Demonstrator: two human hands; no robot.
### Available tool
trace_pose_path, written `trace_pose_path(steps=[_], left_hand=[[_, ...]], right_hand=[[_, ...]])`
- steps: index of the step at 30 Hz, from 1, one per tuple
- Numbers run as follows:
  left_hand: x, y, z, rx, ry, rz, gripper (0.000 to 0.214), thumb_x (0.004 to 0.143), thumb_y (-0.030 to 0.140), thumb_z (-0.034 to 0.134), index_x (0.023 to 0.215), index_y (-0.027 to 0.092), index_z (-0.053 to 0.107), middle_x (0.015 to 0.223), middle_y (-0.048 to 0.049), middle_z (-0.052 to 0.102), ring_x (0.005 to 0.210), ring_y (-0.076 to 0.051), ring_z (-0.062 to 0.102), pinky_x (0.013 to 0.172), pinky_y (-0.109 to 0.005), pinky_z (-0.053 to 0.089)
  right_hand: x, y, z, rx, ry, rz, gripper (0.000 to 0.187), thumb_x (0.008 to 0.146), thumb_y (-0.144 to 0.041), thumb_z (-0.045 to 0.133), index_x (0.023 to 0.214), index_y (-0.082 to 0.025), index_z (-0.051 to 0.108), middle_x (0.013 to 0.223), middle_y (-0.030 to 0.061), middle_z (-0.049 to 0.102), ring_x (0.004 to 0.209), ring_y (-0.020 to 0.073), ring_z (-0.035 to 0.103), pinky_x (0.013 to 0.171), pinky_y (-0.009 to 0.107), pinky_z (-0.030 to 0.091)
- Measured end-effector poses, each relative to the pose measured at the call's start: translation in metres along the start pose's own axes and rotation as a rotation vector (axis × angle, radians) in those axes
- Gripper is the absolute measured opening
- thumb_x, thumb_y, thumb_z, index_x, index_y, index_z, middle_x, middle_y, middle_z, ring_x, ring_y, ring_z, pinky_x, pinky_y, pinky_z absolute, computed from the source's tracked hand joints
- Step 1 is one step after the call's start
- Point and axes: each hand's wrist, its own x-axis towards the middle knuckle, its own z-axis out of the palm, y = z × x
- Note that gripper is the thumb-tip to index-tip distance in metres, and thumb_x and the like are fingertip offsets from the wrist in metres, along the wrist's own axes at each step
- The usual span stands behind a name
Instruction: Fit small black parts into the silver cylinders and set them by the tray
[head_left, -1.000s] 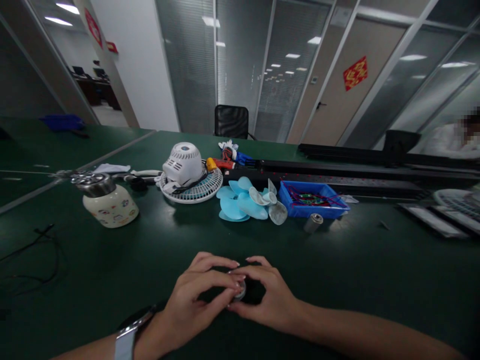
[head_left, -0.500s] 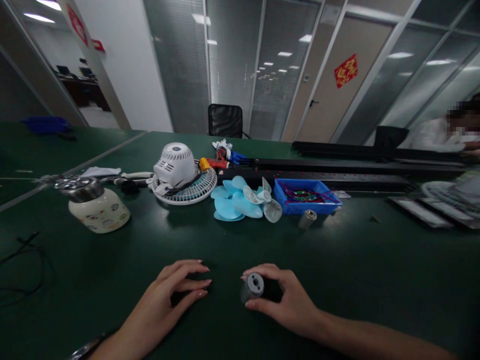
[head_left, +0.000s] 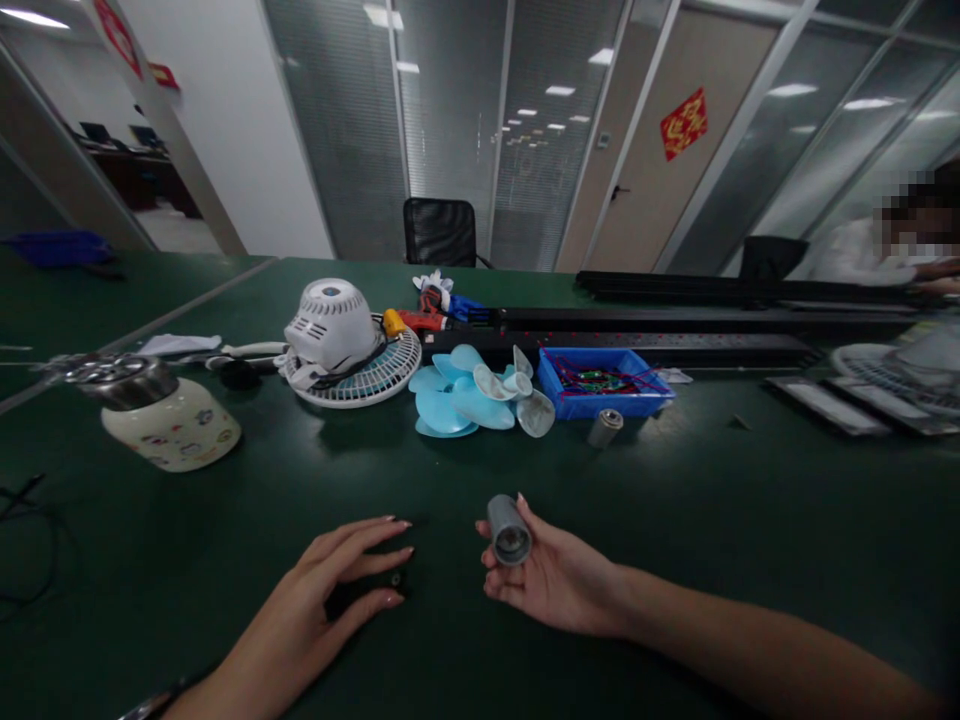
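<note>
the person's right hand [head_left: 555,580] has its grip closed round a hollow grey metal cylinder [head_left: 506,525], near the dark green surface [head_left: 450,480], its open end tipped towards the wearer. i'd worry that the tilt could let anything loose inside slide out; i can't make out what's in there. the left hand's [head_left: 311,585] grip is parted, with a tiny pale ring-like piece [head_left: 396,579] between thumb and fingers; a careless brush might send it rolling. beyond, a blue rectangular plastic bin [head_left: 600,408] holds tangled red and green wires [head_left: 600,380], and a cream patterned jar [head_left: 176,430] wears a steel top [head_left: 131,383] hiding its contents.
</note>
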Motion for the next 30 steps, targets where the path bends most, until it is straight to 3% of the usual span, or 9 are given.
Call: trace_pose_path(steps=[4, 9, 18, 24, 30], left_hand=[[0.0, 0.002, -0.003, -0.174, -0.003, -0.165, 0.039, 0.093, 0.039, 0.054, 0.131, 0.032, 0.054, 0.115, -0.0041, 0.074, 0.109, -0.024, 0.068, 0.09, -0.038, 0.056], [0.003, 0.008, -0.006, -0.312, 0.121, -0.324, 0.033, 0.096, 0.046, 0.043, 0.112, 0.025, 0.064, 0.097, -0.0047, 0.077, 0.097, -0.024, 0.072, 0.085, -0.033, 0.056], [0.003, 0.007, -0.005, -0.324, 0.153, -0.304, 0.031, 0.096, 0.043, 0.042, 0.108, 0.024, 0.062, 0.082, -0.0018, 0.074, 0.08, -0.021, 0.071, 0.074, -0.028, 0.054], [0.004, 0.01, -0.005, -0.337, 0.115, -0.301, 0.029, 0.095, 0.044, 0.042, 0.106, 0.024, 0.061, 0.078, -0.0011, 0.072, 0.077, -0.021, 0.069, 0.071, -0.028, 0.052], [0.004, 0.016, -0.003, -0.345, 0.171, -0.322, 0.026, 0.095, 0.041, 0.044, 0.105, 0.025, 0.061, 0.076, 0.0004, 0.071, 0.075, -0.019, 0.068, 0.069, -0.027, 0.051]], right_hand=[[-0.001, -0.003, 0.003, 0.022, 0.019, 0.016, 0.049, 0.093, -0.058, 0.043, 0.1, -0.014, 0.063, 0.087, 0.0033, 0.07, 0.08, 0.0112, 0.067, 0.089, 0.027, 0.043], [-0.001, -0.002, 0.002, -0.008, 0.017, 0.016, 0.054, 0.095, -0.059, 0.038, 0.1, -0.013, 0.065, 0.095, 0.0052, 0.069, 0.083, 0.0106, 0.066, 0.092, 0.027, 0.042], [0.0, -0.002, -0.003, -0.056, -0.034, -0.009, 0.053, 0.095, -0.059, 0.037, 0.103, -0.016, 0.067, 0.096, 0.0043, 0.07, 0.086, 0.0108, 0.066, 0.096, 0.028, 0.041], [0.001, -0.002, -0.003, -0.028, -0.05, -0.004, 0.055, 0.096, -0.058, 0.036, 0.103, -0.014, 0.068, 0.093, 0.0045, 0.072, 0.085, 0.0113, 0.067, 0.093, 0.028, 0.042], [0.0, -0.002, -0.003, -0.022, -0.063, 0.007, 0.061, 0.097, -0.059, 0.031, 0.104, -0.011, 0.068, 0.092, 0.0046, 0.073, 0.086, 0.011, 0.067, 0.093, 0.026, 0.043]])
